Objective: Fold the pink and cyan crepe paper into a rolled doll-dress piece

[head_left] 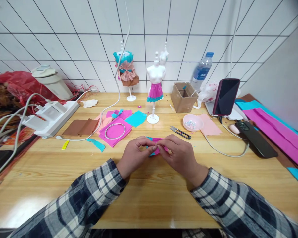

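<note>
My left hand (139,152) and my right hand (177,153) meet at the middle of the wooden table, thumbs and fingertips pinched together. Something small may sit between the fingertips, too small to make out. Directly beneath them lies a magenta and turquoise crepe-paper piece (152,153), partly hidden by my fingers. Thread snips (180,132) rest just beyond my right hand, beside a pink bowl (200,124) with small shiny bits. Behind my hands stands a white mini dress form (156,74) wearing a magenta skirt with a turquoise hem (155,92).
Paper sheets in magenta (114,138), turquoise (136,118) and brown (79,127) lie left, under a white ring (125,129). A power strip (57,120) with cables sits farther left. A cardboard box (183,100), water bottle (201,71), propped phone (225,97) and black phone (257,139) stand or lie right.
</note>
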{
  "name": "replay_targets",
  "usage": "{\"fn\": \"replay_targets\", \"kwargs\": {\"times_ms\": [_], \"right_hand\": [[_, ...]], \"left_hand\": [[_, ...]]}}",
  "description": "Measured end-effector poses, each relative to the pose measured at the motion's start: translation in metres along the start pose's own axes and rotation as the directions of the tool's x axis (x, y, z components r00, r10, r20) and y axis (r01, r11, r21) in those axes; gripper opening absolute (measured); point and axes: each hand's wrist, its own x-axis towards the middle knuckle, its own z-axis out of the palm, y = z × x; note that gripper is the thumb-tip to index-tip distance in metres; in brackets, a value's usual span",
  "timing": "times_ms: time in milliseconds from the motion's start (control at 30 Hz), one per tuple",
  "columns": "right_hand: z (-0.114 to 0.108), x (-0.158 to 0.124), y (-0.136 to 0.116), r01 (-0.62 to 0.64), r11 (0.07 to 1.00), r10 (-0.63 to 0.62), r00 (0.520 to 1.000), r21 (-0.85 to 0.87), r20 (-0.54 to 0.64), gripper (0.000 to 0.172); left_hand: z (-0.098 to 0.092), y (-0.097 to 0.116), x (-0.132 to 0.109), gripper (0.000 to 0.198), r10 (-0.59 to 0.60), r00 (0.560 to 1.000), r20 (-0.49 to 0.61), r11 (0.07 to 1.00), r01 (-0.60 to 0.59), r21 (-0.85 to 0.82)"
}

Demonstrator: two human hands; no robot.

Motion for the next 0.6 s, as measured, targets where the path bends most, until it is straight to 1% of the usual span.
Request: {"fn": "replay_targets", "kwargs": {"times_ms": [133, 233, 400, 600], "right_hand": [[0.0026, 0.0006, -0.0056, -0.076, 0.992, 0.08, 0.996, 0.1, -0.043, 0.015], [0.0041, 0.0005, -0.0084, -0.126, 0.974, 0.137, 0.99, 0.187, -0.045, 0.014], [0.0048, -0.0015, -0.0098, -0.111, 0.967, 0.118, 0.993, 0.229, -0.015, 0.018], [0.0052, -0.0045, -0.0093, -0.09, 0.974, 0.09, 0.996, 0.208, 0.007, 0.02]], "left_hand": [[0.0048, -0.0023, -0.0026, 0.019, -0.01, 0.998, -0.059, 0.999, 0.008, -0.038], [0.0063, -0.0039, -0.0033, 0.019, -0.01, 0.995, -0.103, 0.998, 0.004, -0.058], [0.004, -0.0054, -0.0033, 0.02, -0.006, 0.991, -0.136, 0.996, -0.005, -0.085], [0.0011, -0.0095, -0.003, 0.021, -0.01, 0.994, -0.113, 0.994, -0.002, -0.106]]}}
